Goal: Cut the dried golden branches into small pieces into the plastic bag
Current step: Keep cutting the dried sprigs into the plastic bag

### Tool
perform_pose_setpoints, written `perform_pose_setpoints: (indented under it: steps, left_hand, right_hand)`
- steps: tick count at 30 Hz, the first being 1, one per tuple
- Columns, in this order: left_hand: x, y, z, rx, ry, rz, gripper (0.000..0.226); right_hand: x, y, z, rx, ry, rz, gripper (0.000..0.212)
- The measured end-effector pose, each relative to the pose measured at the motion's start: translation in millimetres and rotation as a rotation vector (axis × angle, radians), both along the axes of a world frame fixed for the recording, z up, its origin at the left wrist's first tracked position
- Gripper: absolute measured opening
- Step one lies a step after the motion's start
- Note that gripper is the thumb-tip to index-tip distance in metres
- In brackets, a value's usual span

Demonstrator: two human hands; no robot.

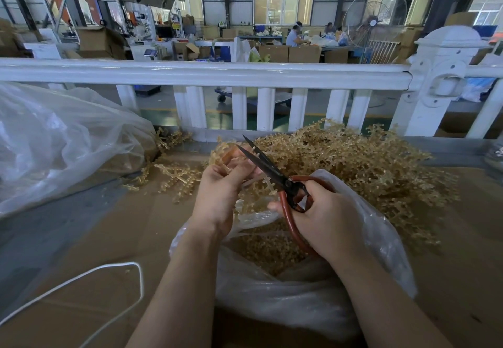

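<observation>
My left hand [220,192] grips a golden branch [227,154] and holds it above the open plastic bag [285,293]. Scissors [269,169] with black blades and red handles are in my right hand [324,219], whose fingers curl through the handles. The blades stand apart, with the branch stem between them. Small cut golden pieces [269,249] lie inside the bag. A big pile of uncut golden branches [353,162] lies behind the bag on the cardboard-covered table [109,239].
A large clear plastic bag [60,141] lies at the left. Loose branches [177,179] are scattered near it. A white cord [114,268] loops at the front left. A white railing [245,75] runs along the table's far edge.
</observation>
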State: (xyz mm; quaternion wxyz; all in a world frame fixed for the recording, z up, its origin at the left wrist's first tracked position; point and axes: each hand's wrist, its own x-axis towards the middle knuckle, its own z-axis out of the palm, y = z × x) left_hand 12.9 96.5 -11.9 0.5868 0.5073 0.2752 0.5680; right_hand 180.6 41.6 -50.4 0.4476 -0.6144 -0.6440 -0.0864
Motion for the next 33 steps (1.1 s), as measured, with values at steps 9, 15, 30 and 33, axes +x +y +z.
perform_pose_setpoints:
  steps: [9,15,30,33]
  left_hand:
    - [0.2,1.1,-1.6,0.023,0.034,0.04,0.023]
    - [2.4,2.4,-3.5,0.065,0.047,-0.003,0.027]
    - [1.1,4.9,-7.2,-0.021,0.02,-0.004,0.014]
    - [1.7,4.8,-7.9,0.015,0.026,-0.007,0.013]
  right_hand:
    - [-0.1,2.3,-0.7,-0.01,-0.017,-0.002,0.066]
    - [0.8,3.2,-3.1,-0.012,0.002,0.019,0.068]
    - [1.7,4.8,-5.3,-0.044,0.012,0.008,0.076]
    - [3.1,5.7,-7.4,-0.058,0.021,0.019,0.076]
